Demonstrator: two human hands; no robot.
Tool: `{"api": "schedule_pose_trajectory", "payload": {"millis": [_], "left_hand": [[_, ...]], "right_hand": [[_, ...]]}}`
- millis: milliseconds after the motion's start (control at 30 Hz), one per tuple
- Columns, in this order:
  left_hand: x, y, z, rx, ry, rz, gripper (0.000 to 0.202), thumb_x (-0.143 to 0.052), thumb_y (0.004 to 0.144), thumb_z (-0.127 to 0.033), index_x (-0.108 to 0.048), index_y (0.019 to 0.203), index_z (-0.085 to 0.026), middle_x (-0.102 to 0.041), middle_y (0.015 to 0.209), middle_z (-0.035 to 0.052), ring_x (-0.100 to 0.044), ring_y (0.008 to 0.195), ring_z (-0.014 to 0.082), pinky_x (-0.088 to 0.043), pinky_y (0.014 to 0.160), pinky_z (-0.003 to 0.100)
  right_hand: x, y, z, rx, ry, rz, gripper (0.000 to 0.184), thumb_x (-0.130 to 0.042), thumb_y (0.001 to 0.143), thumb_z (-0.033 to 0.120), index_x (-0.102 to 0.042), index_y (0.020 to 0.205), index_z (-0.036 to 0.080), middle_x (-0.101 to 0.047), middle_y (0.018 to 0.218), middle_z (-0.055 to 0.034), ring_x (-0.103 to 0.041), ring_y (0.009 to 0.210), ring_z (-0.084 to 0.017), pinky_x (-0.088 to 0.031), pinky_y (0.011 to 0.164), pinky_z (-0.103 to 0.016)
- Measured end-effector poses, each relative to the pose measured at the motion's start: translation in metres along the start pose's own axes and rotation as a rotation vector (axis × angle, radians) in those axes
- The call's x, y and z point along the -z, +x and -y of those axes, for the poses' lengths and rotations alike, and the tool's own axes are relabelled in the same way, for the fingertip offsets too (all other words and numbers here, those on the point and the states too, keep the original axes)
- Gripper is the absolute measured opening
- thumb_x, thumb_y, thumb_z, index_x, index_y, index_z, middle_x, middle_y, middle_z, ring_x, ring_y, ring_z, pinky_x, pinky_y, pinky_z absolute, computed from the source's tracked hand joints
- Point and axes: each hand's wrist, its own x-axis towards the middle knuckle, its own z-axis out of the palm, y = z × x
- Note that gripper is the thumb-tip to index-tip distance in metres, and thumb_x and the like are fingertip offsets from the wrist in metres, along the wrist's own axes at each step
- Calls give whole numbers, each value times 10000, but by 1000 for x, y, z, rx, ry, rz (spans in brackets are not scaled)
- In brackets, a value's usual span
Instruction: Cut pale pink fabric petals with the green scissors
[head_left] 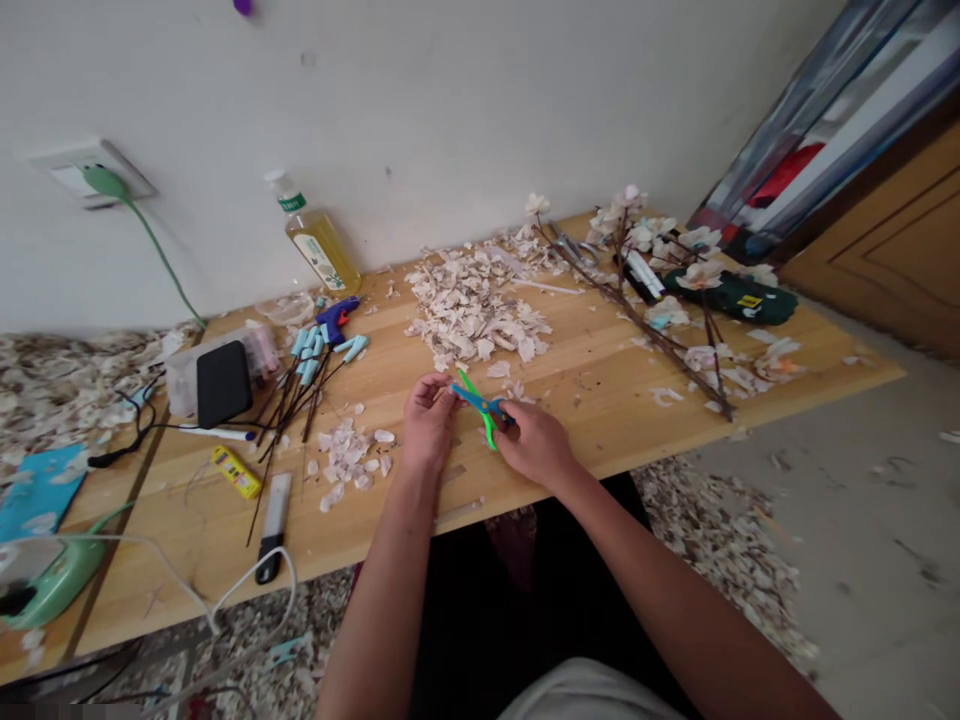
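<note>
My right hand (538,442) is closed around the handles of blue and green scissors (484,405), whose blades are spread apart and point away to the left. My left hand (430,420) pinches at the blade tips; whatever is between its fingertips is too small to make out. Just beyond both hands lies a large heap of pale, shell-like flakes (476,310). Left of my left hand is a smaller scatter of whitish petal-like pieces (349,452) on the wooden table (585,420).
Branches with pale flowers (637,310) lie to the right beside a dark green tool (739,297). Leftward are a blue glue gun (337,318), light-blue-tipped sticks (309,350), a black phone (223,383), a yellow box (236,472) and a cutter knife (274,525). An oil bottle (319,240) stands near the wall.
</note>
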Motion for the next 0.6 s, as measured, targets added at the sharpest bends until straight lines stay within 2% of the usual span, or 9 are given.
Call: {"api": "schedule_pose_trajectory", "payload": {"millis": [133, 400, 600], "left_hand": [[-1, -1, 0, -18, 12, -5, 336, -859, 655, -305, -640, 897, -220, -627, 886, -11, -610, 741, 88, -517, 698, 208], [-2, -2, -2, 33, -7, 2, 320, -847, 669, -279, -645, 907, -211, -643, 822, -18, -593, 669, 77, -484, 622, 193], [0, -2, -1, 76, -30, -9, 349, -868, 633, -276, -627, 879, -219, -659, 870, -13, -627, 767, 111, -522, 702, 241]], "right_hand": [[1, 0, 1, 2, -9, 5, 138, -634, 841, 360, -568, 823, 240, -664, 807, -20, -594, 775, -204, -357, 651, -290], [-2, 1, -3, 11, -30, -4, 106, -605, 867, 331, -578, 817, 241, -658, 800, -16, -594, 766, -198, -347, 642, -291], [-3, 1, -3, -2, -25, 2, 123, -620, 868, 363, -598, 844, 244, -673, 826, -24, -596, 781, -206, -351, 641, -292]]}}
